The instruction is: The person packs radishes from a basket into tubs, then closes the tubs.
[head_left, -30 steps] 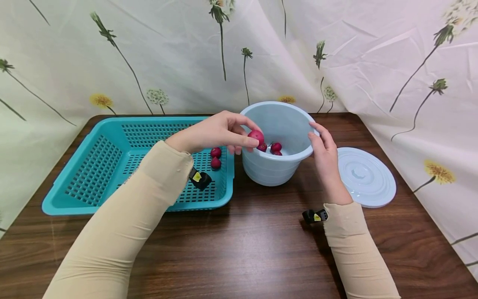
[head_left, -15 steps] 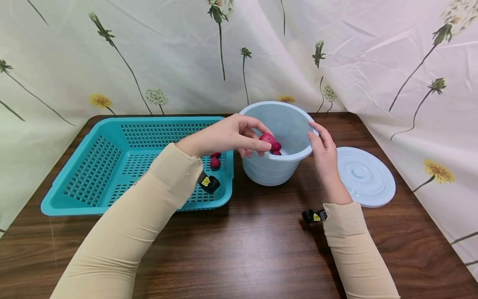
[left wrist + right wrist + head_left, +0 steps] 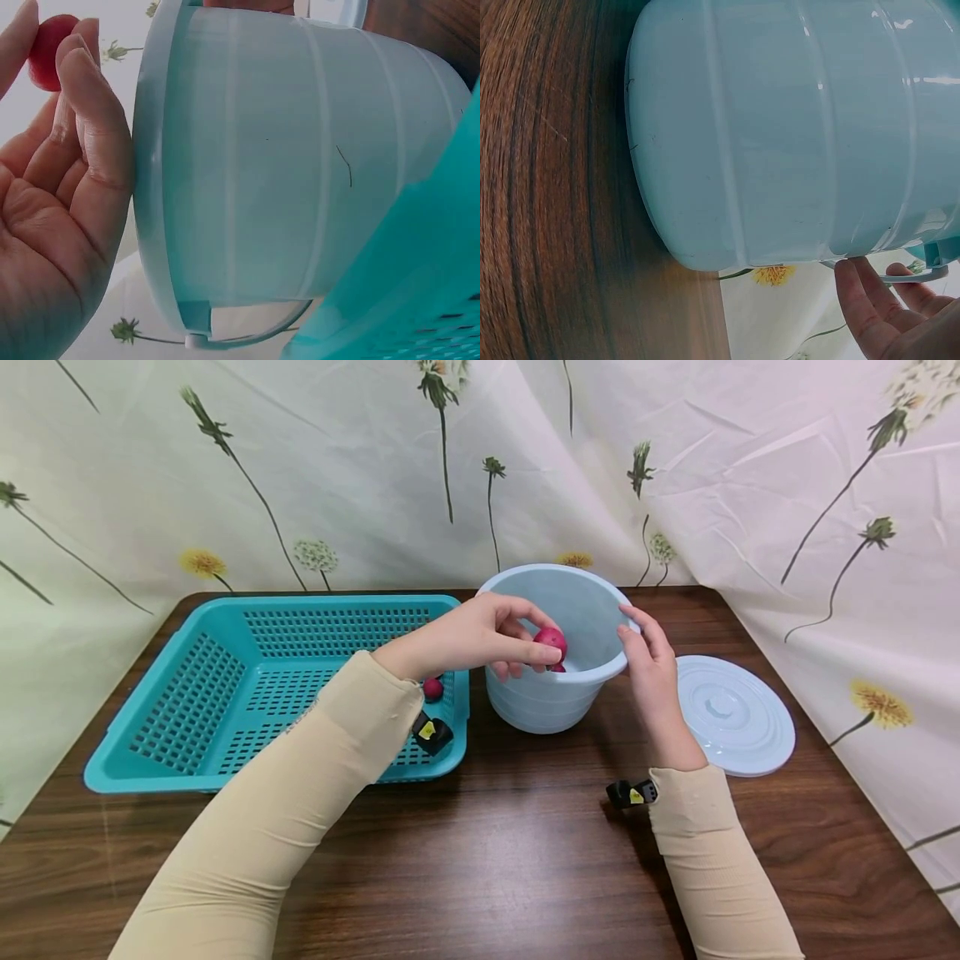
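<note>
Radish [image 3: 550, 642] in left grip [image 3: 497, 635] has shifted farther over bucket [image 3: 543, 703].

The radishes [image 3: 551, 643] are deep pinkish red, the basket [image 3: 322, 602] solid teal with a grid of slots, and the bucket [image 3: 540, 714] pale blue with lighter bands round its wall, the lid [image 3: 727, 718] matching it. The bench [image 3: 510, 860] is dark brown with streaked wood grain; the white cloth [image 3: 360, 460] carries green-stemmed dandelions, some yellow. The sleeves [image 3: 255, 835] are cream, the wrist cameras [image 3: 437, 740] black with yellow labels.
</note>
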Available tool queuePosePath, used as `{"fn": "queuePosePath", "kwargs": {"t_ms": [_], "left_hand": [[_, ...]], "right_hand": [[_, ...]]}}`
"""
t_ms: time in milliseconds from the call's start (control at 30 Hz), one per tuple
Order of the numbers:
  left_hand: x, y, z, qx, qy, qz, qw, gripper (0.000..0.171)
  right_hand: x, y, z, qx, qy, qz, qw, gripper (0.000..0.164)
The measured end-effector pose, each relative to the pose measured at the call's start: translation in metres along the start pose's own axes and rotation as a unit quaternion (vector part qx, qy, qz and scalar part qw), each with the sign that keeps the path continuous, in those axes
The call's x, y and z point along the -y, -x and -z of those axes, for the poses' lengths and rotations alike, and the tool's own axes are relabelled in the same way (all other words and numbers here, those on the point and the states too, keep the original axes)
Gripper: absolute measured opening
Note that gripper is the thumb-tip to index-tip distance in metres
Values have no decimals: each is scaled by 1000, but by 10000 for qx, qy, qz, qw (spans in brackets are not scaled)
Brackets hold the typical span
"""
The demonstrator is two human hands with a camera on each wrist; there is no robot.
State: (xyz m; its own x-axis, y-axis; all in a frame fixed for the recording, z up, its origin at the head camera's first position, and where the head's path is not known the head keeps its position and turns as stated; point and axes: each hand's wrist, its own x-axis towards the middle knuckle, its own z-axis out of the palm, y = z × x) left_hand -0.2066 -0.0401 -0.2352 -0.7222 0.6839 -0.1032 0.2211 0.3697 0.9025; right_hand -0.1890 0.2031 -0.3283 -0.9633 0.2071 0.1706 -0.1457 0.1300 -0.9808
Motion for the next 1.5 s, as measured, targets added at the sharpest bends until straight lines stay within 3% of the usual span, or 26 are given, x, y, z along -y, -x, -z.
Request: {"fn": "queuePosePath", "kwargs": {"t_ms": [167, 500, 833, 1500], "left_hand": [[1, -5, -2, -288, -83, 217, 9993, 38], [5, -10, -9, -496, -41, 535, 9973, 42], [11, -12, -6, -676, 523, 716, 9938, 40], [13, -13, -3, -657, 854, 623, 9922, 32]], "right_hand": [[0, 0, 0, 7, 8, -21, 10000, 43], [0, 0, 0, 4, 73, -26, 10000, 43], [-1, 0, -1, 25, 30, 8, 10000, 44], [0, 0, -1, 38, 37, 48, 10000, 43]]}}
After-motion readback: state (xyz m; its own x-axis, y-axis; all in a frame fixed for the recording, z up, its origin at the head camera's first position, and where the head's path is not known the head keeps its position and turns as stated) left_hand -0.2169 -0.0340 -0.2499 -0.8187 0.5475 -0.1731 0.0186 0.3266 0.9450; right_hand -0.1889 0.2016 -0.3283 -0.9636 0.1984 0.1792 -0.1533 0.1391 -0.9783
